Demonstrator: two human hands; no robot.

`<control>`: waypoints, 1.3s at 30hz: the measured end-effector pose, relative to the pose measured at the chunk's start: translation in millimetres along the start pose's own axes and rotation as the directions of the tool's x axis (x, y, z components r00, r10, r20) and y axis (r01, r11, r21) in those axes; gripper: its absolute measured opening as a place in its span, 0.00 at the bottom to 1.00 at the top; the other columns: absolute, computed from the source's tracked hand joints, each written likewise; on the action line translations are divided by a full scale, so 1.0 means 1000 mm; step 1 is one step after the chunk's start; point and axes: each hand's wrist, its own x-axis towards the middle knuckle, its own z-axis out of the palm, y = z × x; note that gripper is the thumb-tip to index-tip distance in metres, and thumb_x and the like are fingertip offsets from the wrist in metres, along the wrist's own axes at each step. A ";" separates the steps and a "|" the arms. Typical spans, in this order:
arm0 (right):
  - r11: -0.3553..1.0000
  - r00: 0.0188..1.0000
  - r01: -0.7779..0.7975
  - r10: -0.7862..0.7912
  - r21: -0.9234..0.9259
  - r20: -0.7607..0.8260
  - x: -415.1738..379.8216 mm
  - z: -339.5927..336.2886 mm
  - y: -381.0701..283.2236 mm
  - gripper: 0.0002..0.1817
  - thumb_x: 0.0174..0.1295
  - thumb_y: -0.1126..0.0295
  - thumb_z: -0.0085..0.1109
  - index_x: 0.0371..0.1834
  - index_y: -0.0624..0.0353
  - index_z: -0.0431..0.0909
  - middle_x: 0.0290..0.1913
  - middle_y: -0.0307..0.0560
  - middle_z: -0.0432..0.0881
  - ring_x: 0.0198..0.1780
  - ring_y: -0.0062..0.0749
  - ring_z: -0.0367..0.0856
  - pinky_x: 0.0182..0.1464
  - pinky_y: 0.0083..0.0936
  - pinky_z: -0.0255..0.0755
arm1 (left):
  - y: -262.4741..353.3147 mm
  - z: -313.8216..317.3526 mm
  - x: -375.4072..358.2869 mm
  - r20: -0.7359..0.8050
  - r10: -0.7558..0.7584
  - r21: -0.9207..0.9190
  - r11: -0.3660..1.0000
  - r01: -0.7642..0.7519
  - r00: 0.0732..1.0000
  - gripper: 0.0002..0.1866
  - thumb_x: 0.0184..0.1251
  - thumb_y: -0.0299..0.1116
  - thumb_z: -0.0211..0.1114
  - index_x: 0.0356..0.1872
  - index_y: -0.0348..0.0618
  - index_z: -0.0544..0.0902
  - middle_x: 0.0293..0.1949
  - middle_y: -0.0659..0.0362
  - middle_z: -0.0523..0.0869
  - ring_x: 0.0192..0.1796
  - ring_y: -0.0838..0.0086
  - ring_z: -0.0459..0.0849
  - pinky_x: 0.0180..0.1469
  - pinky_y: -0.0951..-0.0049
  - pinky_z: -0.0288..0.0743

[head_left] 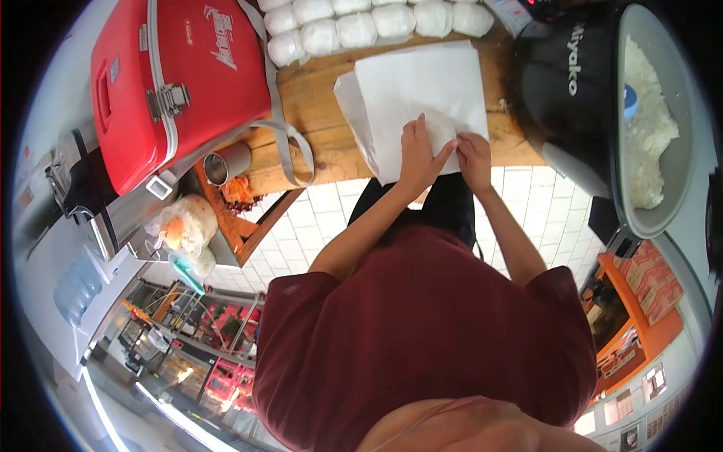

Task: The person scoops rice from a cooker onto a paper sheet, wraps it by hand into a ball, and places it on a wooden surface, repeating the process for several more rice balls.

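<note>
A stack of white wrapping paper lies on the wooden table in front of me. My left hand rests on its near part, fingers stretched forward over the paper and thumb spread toward the right. Close beside it, my right hand has its fingers curled and pinched on the paper near the right edge. A raised white fold of paper shows between the two hands. Whether anything lies under that fold is hidden.
Rows of white wrapped packets line the table's far side. A red cooler box stands left, near a metal cup and a grey strap. At right, a black rice cooker holds white rice.
</note>
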 end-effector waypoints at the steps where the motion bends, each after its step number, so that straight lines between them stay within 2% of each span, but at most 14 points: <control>1: 0.997 0.996 -0.046 0.051 0.069 -0.071 0.004 -0.006 -0.006 0.14 0.48 0.80 0.61 0.41 0.60 0.81 0.41 0.46 0.80 0.47 0.40 0.78 0.50 0.33 0.71 | 0.006 -0.004 0.009 0.116 -0.152 0.013 0.988 0.152 0.981 0.42 0.60 0.50 0.65 0.63 0.24 0.59 0.58 0.35 0.66 0.58 0.47 0.70 0.60 0.55 0.66; 3: 0.986 0.985 -0.082 0.103 0.147 -0.141 0.025 -0.012 -0.014 0.15 0.48 0.82 0.60 0.41 0.59 0.82 0.42 0.47 0.80 0.47 0.40 0.78 0.49 0.32 0.72 | 0.017 -0.013 0.027 0.222 -0.298 0.046 0.954 0.296 0.928 0.41 0.60 0.50 0.65 0.62 0.25 0.60 0.56 0.38 0.68 0.56 0.50 0.72 0.57 0.55 0.69; 5: 0.967 0.987 -0.090 0.118 0.240 -0.105 0.057 -0.038 -0.032 0.15 0.53 0.85 0.57 0.43 0.59 0.82 0.42 0.48 0.79 0.45 0.41 0.78 0.46 0.29 0.73 | 0.024 -0.021 0.039 0.601 -0.494 -0.650 0.155 0.744 0.628 0.34 0.65 0.52 0.61 0.60 0.33 0.65 0.54 0.48 0.72 0.51 0.59 0.77 0.56 0.62 0.71; 10: 0.862 0.982 -0.159 0.189 0.482 -0.014 0.092 -0.037 -0.049 0.16 0.55 0.87 0.54 0.43 0.58 0.82 0.42 0.49 0.79 0.44 0.36 0.79 0.44 0.24 0.73 | 0.007 -0.013 0.038 0.599 -0.238 -0.765 -0.451 0.459 0.765 0.25 0.67 0.46 0.59 0.58 0.48 0.62 0.50 0.56 0.75 0.52 0.66 0.78 0.54 0.64 0.76; 15: 0.697 0.943 -0.330 0.269 0.636 0.194 0.112 -0.016 -0.064 0.14 0.60 0.80 0.53 0.49 0.57 0.79 0.49 0.48 0.78 0.51 0.37 0.78 0.52 0.25 0.70 | 0.004 -0.034 0.058 0.335 -0.418 -0.940 -0.206 0.271 0.844 0.23 0.68 0.40 0.60 0.57 0.49 0.60 0.50 0.54 0.73 0.52 0.66 0.77 0.52 0.63 0.76; 19: 0.218 0.869 -0.470 0.287 0.856 0.404 0.135 0.013 -0.090 0.28 0.62 0.70 0.58 0.64 0.63 0.61 0.61 0.48 0.66 0.61 0.32 0.68 0.60 0.26 0.64 | 0.012 -0.058 0.077 0.068 -0.639 -0.972 0.131 0.195 0.766 0.21 0.76 0.49 0.41 0.56 0.43 0.58 0.53 0.51 0.67 0.55 0.65 0.71 0.55 0.66 0.70; 21: 0.156 0.828 -0.503 0.369 0.850 0.422 0.159 0.029 -0.108 0.28 0.63 0.68 0.58 0.64 0.61 0.59 0.59 0.48 0.67 0.59 0.31 0.68 0.60 0.25 0.64 | -0.036 -0.049 0.083 -0.269 -0.495 -0.656 0.722 0.219 0.826 0.22 0.76 0.51 0.37 0.56 0.42 0.60 0.53 0.50 0.66 0.59 0.63 0.68 0.60 0.63 0.65; 24: 0.191 0.834 -0.483 0.397 0.854 0.383 0.216 0.071 -0.105 0.30 0.61 0.65 0.61 0.63 0.60 0.59 0.56 0.49 0.69 0.57 0.30 0.69 0.56 0.25 0.67 | -0.069 -0.095 0.085 -0.347 -0.250 -0.184 0.963 0.196 0.904 0.25 0.75 0.51 0.39 0.54 0.39 0.68 0.61 0.44 0.62 0.62 0.54 0.63 0.64 0.55 0.55; 25: 0.071 0.810 -0.491 0.403 0.868 0.425 0.248 0.086 -0.107 0.30 0.60 0.64 0.63 0.62 0.60 0.60 0.54 0.49 0.71 0.55 0.29 0.70 0.54 0.24 0.68 | -0.080 -0.110 0.084 -0.339 -0.103 0.174 0.970 0.170 0.935 0.25 0.74 0.51 0.42 0.54 0.38 0.70 0.64 0.42 0.60 0.63 0.51 0.62 0.64 0.52 0.53; 26: -0.052 0.785 -0.493 0.404 0.868 0.470 0.286 0.100 -0.112 0.30 0.60 0.63 0.64 0.61 0.61 0.61 0.52 0.49 0.72 0.53 0.29 0.71 0.52 0.24 0.69 | -0.094 -0.125 0.081 -0.336 -0.130 0.146 0.971 0.188 0.933 0.25 0.69 0.51 0.50 0.54 0.39 0.72 0.67 0.41 0.59 0.63 0.46 0.61 0.64 0.48 0.51; 31: 0.355 0.910 -0.372 0.324 0.857 0.261 0.437 0.186 -0.141 0.32 0.57 0.54 0.65 0.55 0.68 0.68 0.43 0.49 0.79 0.44 0.36 0.78 0.48 0.27 0.72 | -0.161 -0.140 0.058 -0.449 -0.020 0.481 0.837 0.261 0.893 0.24 0.62 0.50 0.59 0.52 0.44 0.74 0.64 0.48 0.65 0.58 0.49 0.65 0.59 0.52 0.57; 33: 0.803 0.950 -0.252 0.311 0.540 -0.018 0.447 0.221 -0.144 0.33 0.56 0.51 0.65 0.52 0.70 0.70 0.42 0.58 0.80 0.45 0.46 0.80 0.49 0.33 0.72 | -0.157 -0.139 0.061 -0.424 -0.061 0.503 0.814 0.291 0.903 0.23 0.62 0.49 0.60 0.51 0.45 0.74 0.64 0.48 0.65 0.58 0.50 0.66 0.59 0.52 0.57; 37: 0.899 0.927 -0.053 0.206 0.435 -0.312 0.441 0.225 -0.160 0.18 0.57 0.61 0.63 0.46 0.59 0.77 0.38 0.62 0.80 0.42 0.55 0.78 0.47 0.40 0.70 | -0.160 -0.142 0.062 -0.426 -0.065 0.451 0.849 0.274 0.902 0.20 0.60 0.46 0.62 0.48 0.45 0.74 0.63 0.48 0.66 0.59 0.51 0.65 0.60 0.51 0.56; 39: 0.857 0.942 -0.123 0.259 0.501 -0.212 0.435 0.223 -0.155 0.14 0.57 0.63 0.62 0.44 0.56 0.78 0.40 0.61 0.79 0.44 0.55 0.77 0.47 0.41 0.70 | -0.159 -0.141 0.060 -0.427 -0.071 0.443 0.853 0.277 0.901 0.20 0.60 0.45 0.62 0.48 0.44 0.74 0.63 0.48 0.66 0.59 0.51 0.66 0.60 0.51 0.56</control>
